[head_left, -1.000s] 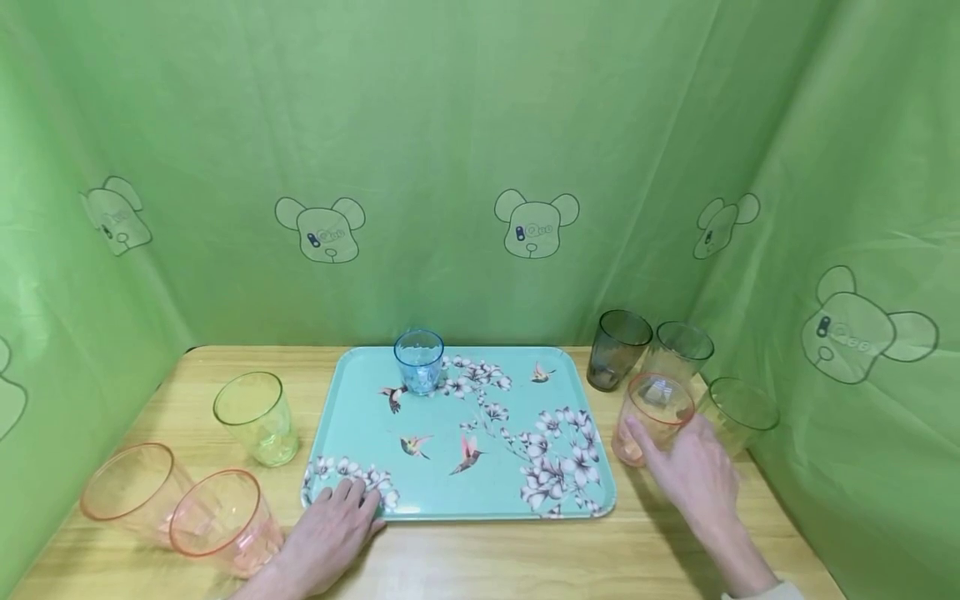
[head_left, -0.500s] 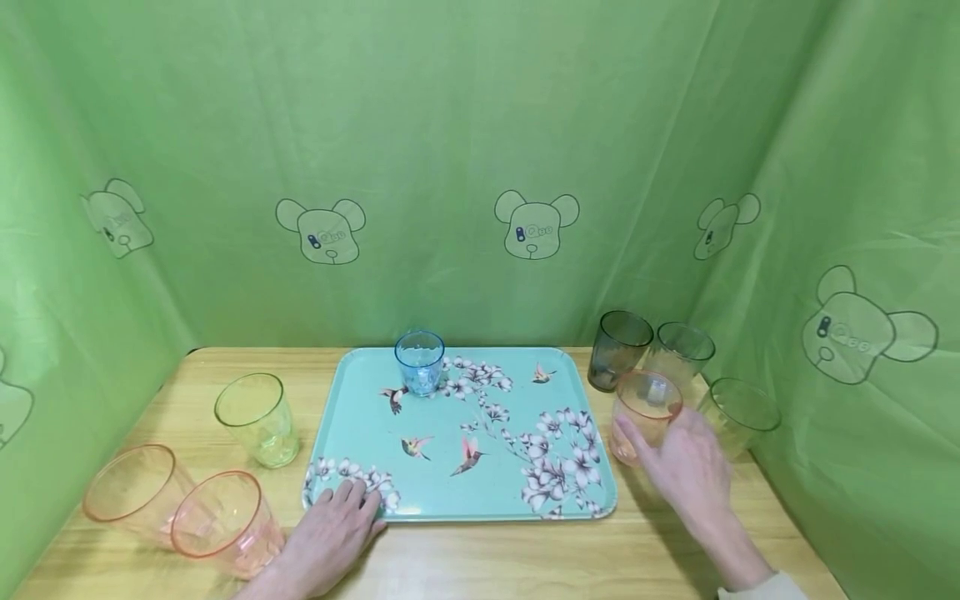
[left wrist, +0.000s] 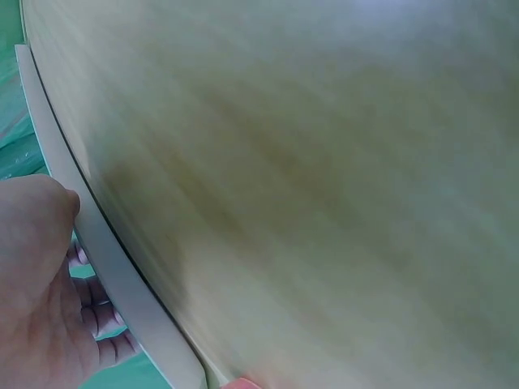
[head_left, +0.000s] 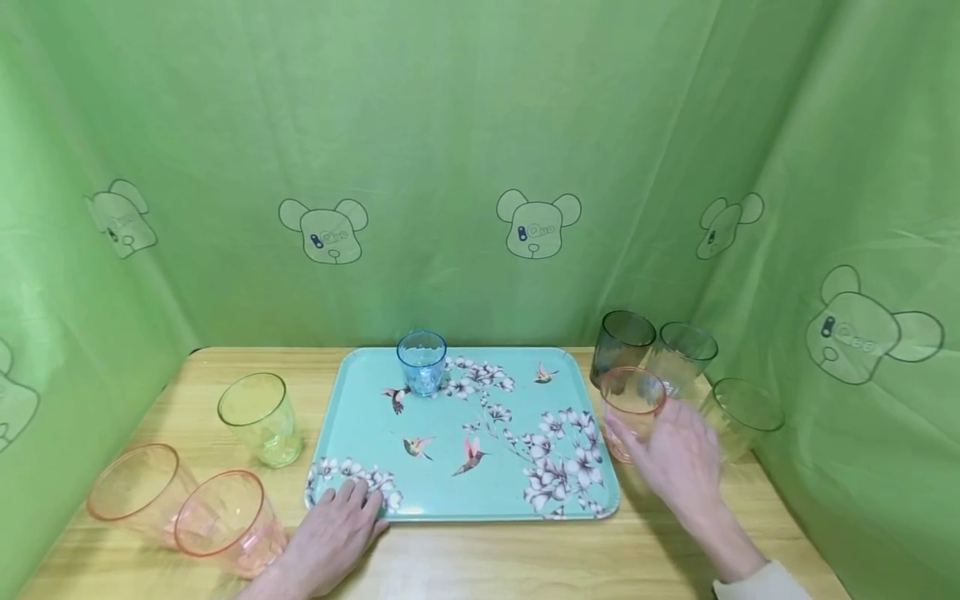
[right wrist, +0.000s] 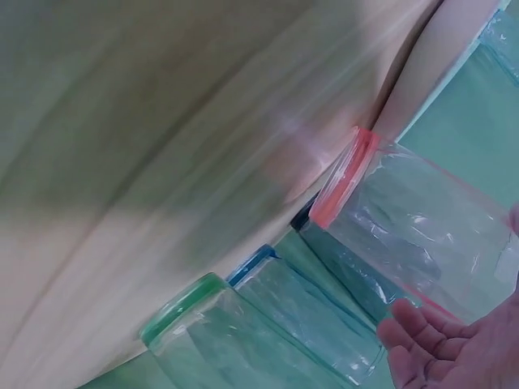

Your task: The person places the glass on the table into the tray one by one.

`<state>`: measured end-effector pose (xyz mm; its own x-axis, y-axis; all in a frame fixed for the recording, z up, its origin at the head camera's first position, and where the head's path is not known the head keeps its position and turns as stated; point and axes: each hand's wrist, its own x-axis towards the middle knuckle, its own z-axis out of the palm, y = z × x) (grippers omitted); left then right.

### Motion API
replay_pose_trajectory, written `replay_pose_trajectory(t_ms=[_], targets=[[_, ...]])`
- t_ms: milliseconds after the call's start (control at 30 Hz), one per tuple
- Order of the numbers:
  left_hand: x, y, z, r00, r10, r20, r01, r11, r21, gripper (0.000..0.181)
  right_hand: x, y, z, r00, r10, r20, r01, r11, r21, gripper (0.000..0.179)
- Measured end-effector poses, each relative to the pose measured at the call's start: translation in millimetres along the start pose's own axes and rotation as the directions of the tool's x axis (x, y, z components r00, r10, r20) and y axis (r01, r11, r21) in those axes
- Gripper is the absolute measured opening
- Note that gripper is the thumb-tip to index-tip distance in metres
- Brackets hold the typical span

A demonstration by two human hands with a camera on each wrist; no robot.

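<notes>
In the head view my right hand (head_left: 678, 458) holds a clear cup with an orange-pink rim (head_left: 633, 390), thumb on its left and fingers on the right. The right wrist view shows that pink cup (right wrist: 430, 219) with its base close to the wooden table; I cannot tell whether it touches. It is just right of the turquoise bird-and-flower tray (head_left: 480, 492). My left hand (head_left: 337, 529) lies over the tray's near left corner. In the left wrist view its thumb meets the outer side of the tray's rim (left wrist: 122, 259), its fingers reaching over inside.
A blue cup (head_left: 422, 367) stands on the tray's far side. Behind the held cup are a dark grey cup (head_left: 626, 337) and a bluish-grey cup (head_left: 684, 350); a green cup (head_left: 742, 412) is to the right. At left stand another green cup (head_left: 262, 417) and two pink cups (head_left: 232, 517).
My right hand has moved left with the pink cup, bringing it from beside the green cup closer to the tray's right edge. The left hand stays at the tray's corner.
</notes>
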<state>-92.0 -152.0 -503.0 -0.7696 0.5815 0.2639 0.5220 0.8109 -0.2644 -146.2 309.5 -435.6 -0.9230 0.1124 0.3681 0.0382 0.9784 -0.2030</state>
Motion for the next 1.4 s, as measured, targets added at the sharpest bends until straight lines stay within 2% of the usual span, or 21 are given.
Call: replay_pose_trajectory(t_ms=[267,600,800,1133,1400], targets=[[-0.3,-0.2,-1.5,1.0,-0.004,-0.001,0.004,1.0,-0.003,0.032,3.5,-6.8,-0.9,0.999,-0.027,0.042,0.028,0.999,-0.021,0.094],[0.4,0.1,-2.9,1.0,-0.01,0.016,0.011,1.0,-0.019,0.032,11.7,-11.5,-2.0,0.991,-0.111,-0.077,0.109,0.993,-0.036,0.084],[0.4,0.3,-3.2,1.0,-0.008,0.013,0.008,1.0,-0.022,0.032,19.1,-18.1,-5.2,0.984,-0.163,-0.078,0.157,0.985,-0.071,0.086],[2.0,-0.5,-4.8,1.0,-0.01,0.014,0.01,1.0,-0.026,0.031,32.6,-26.6,-3.3,0.955,-0.284,-0.084,0.276,0.957,-0.093,0.076],[0.9,0.0,-3.8,1.0,-0.014,0.012,0.015,0.999,-0.046,0.031,43.6,-40.5,-1.1,0.94,-0.328,-0.09,0.319,0.943,-0.098,0.076]])
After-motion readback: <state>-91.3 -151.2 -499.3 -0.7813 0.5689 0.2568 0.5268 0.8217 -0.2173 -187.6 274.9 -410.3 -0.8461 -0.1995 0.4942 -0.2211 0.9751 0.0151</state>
